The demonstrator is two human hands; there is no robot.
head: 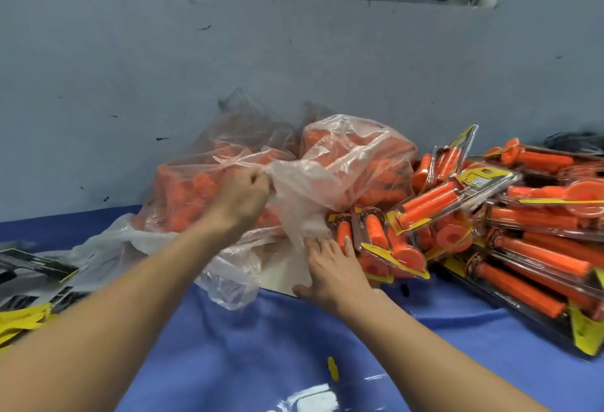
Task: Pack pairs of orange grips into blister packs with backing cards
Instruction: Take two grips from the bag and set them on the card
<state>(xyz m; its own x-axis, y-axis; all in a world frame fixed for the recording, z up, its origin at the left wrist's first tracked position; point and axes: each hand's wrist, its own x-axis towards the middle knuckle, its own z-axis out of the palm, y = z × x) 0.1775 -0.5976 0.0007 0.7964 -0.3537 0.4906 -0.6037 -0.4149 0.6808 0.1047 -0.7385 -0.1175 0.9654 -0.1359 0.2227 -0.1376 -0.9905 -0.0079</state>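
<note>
Bag-opening stage. Left hand [243,197] pinches a film fold [294,209] that hangs between two clear bags, fingers curled round it. Right hand [330,268] lies open with straight fingers, pressing the lower film toward the counter [294,346], just beside the finished blister packs [490,222]. Loose orange grips [183,192] lie inside the bags, toward the counter's back edge.

For a clean opening, the pinched fold is best drawn up and leftward while the flat hand anchors the film. This should keep grips from spilling and the neighbouring heap from being nudged.

Counts:
- Two bulging bags of grips, a left bag [170,215] and a right bag [356,156].
- One heap of filled packs at the right edge, more than ten, exact number unclear.
- One stack of backing cards [29,277] at the left edge, too blurred to count.
</note>
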